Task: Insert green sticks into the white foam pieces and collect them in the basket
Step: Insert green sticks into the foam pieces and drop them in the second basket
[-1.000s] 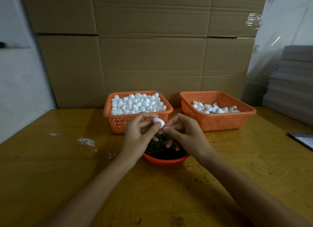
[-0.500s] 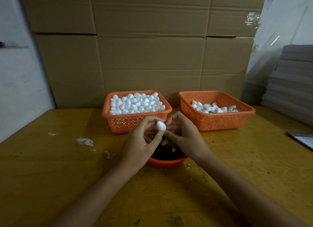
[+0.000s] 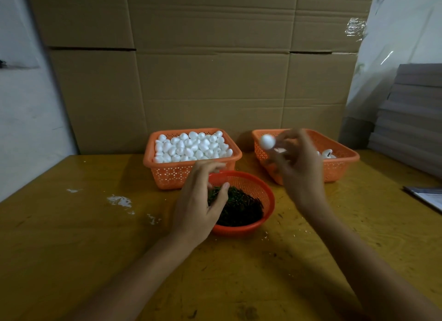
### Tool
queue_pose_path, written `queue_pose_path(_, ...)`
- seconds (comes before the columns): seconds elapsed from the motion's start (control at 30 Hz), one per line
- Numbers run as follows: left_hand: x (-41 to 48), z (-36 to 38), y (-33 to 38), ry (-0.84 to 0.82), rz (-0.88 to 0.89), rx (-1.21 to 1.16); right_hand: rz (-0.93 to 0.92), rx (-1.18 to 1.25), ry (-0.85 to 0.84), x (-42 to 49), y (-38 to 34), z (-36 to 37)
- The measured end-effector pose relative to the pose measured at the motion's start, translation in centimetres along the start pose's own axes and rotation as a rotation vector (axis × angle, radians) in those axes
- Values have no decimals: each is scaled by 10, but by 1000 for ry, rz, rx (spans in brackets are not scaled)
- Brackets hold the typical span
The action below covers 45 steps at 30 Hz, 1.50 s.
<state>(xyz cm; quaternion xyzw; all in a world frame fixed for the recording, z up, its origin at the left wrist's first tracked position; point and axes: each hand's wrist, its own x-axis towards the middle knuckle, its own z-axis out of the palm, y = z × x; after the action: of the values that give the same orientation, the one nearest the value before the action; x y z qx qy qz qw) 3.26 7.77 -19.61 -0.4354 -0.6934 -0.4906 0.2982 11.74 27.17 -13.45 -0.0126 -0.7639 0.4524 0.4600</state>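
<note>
A round orange bowl [image 3: 263, 189] of dark green sticks [image 3: 241, 208] stands in front of me. Behind it on the left, an orange basket [image 3: 172, 172] is heaped with white foam pieces [image 3: 191, 144]. Behind on the right, a second orange basket [image 3: 339, 162] holds a few foam pieces. My right hand [image 3: 299, 167], blurred by motion, pinches one white foam piece [image 3: 267, 141] over the near left corner of the right basket. My left hand [image 3: 198, 201] hovers over the bowl's left rim with fingers loosely curled and nothing in them.
The yellow wooden table [image 3: 95, 237] has white crumbs at the left. Stacked cardboard boxes [image 3: 210, 81] form a wall right behind the baskets. Grey flat sheets [image 3: 411, 119] are piled at the right, and a paper [image 3: 428, 197] lies near the right edge.
The foam piece passed from my left hand's pinch to my right hand, which swung up and right toward the right basket. My left hand dropped back over the bowl, empty.
</note>
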Motion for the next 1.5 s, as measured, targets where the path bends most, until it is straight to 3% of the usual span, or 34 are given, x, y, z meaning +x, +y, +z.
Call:
queue_pose_path(0.13, -2, 2, 4, -48, 69, 42, -196, -93, 455, 21, -1, -45)
queue_pose_path(0.23, -4, 4, 7, -103, 112, 50, -328, -87, 707, 31, -3, -66)
queue_pose_path(0.33, -5, 3, 8, -136, 147, 81, -402, -135, 802, 35, 2, -74)
queue_pose_path(0.43, -5, 3, 9, -153, 152, 91, -332, -263, 821, 39, 14, -74)
queue_pose_path(0.5, -4, 2, 8, -161, 154, 101, -219, -429, 712, 45, 30, -73)
queue_pose_path(0.63, -4, 0, 8, -188, 161, 114, 145, -787, 152, 44, 63, -73)
queue_pose_path(0.77, -4, 1, 7, -205, 171, 140, 234, -857, 36, 42, 71, -77)
queue_pose_path(0.97, -4, 0, 8, -230, 158, 150, 73, -758, -88, 27, 45, -49)
queue_pose_path(1.07, -3, -1, 10, -245, 143, 161, -113, -689, -300, 10, 21, -18)
queue_pose_path(1.13, -3, -2, 10, -258, 120, 166, -224, -628, -548, -4, 8, 3)
queue_pose_path(1.27, -1, -4, 9, -262, 106, 144, -146, -724, -1015, -24, 2, 26)
queue_pose_path(1.5, 3, -7, 2, -278, 52, 125, -103, -859, -1145, -20, -1, 27)
